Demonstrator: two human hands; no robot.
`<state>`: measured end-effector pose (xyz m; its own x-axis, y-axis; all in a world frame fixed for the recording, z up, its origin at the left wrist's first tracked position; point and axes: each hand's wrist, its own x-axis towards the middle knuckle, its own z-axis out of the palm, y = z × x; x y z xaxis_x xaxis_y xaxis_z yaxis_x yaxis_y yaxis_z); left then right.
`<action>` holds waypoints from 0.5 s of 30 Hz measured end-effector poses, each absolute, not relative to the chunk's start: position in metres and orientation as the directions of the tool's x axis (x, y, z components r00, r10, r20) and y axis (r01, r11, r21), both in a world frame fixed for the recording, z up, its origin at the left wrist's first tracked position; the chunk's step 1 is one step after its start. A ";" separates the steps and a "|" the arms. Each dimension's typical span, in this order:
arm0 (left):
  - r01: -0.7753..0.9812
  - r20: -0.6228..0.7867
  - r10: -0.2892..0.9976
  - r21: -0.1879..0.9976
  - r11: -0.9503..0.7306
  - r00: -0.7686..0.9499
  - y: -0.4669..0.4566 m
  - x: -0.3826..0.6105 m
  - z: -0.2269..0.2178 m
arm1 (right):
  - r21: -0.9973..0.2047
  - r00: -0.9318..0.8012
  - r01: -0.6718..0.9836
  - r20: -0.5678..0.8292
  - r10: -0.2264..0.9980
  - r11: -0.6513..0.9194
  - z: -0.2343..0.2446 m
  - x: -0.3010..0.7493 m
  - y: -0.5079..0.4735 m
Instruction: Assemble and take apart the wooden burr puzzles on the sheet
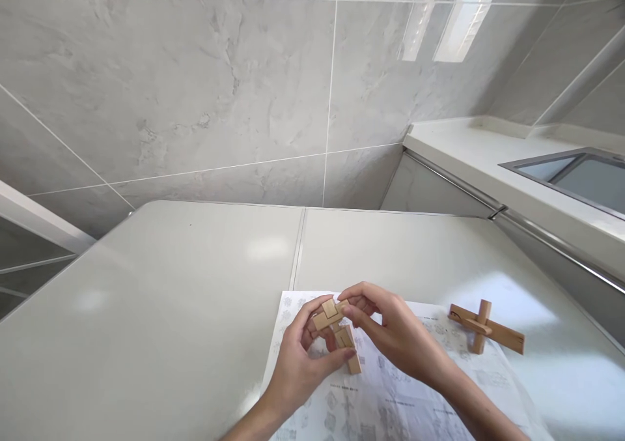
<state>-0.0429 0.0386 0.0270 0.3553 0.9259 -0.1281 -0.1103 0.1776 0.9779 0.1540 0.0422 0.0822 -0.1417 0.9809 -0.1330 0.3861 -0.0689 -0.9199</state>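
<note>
The left hand (299,363) and the right hand (390,327) are at six o'clock in the view. Both are closed on the wooden block puzzle (323,320), made of light, notched bits. The left hand's thumb presses the low part and its fingers curl around the back, maybe to keep the bits from slipping. The right hand pinches the top bit at about one o'clock on the puzzle, perhaps because a small bit needs only fingertips. Fingers hide some of it, so I cannot tell how all the bits join.

The puzzle is up over a printed paper sheet (378,410) with little drawings. The sheet lies flat under the hands, which seems handy for looking while holding. At three o'clock from the puzzle, a wooden cross-shaped puzzle (483,325) sits by the sheet's edge on the white table (170,298), apart from both hands, likely to leave them room.
</note>
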 end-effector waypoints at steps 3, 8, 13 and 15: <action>-0.102 -0.112 0.935 0.983 0.154 0.335 0.039 -0.042 0.027 | -0.918 -0.138 0.392 -0.127 0.982 -0.064 0.081 0.154 0.041; -0.096 -0.111 0.942 0.984 0.148 0.317 0.039 -0.042 0.025 | -0.914 -0.126 0.402 -0.117 0.985 -0.057 0.081 0.153 0.041; -0.129 -0.110 0.938 0.979 0.160 0.329 0.039 -0.043 0.024 | -0.908 -0.129 0.415 -0.118 0.985 -0.054 0.083 0.152 0.042; -0.148 -0.122 0.933 0.972 0.181 0.339 0.040 -0.042 0.026 | -0.897 -0.140 0.437 -0.136 0.981 -0.062 0.084 0.153 0.043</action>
<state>-0.0422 0.0397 0.0259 0.3390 0.9329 -0.1218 -0.1484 0.1809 0.9723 0.1531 0.0429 0.0843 -0.1399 0.9807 -0.1363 0.4375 -0.0622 -0.8971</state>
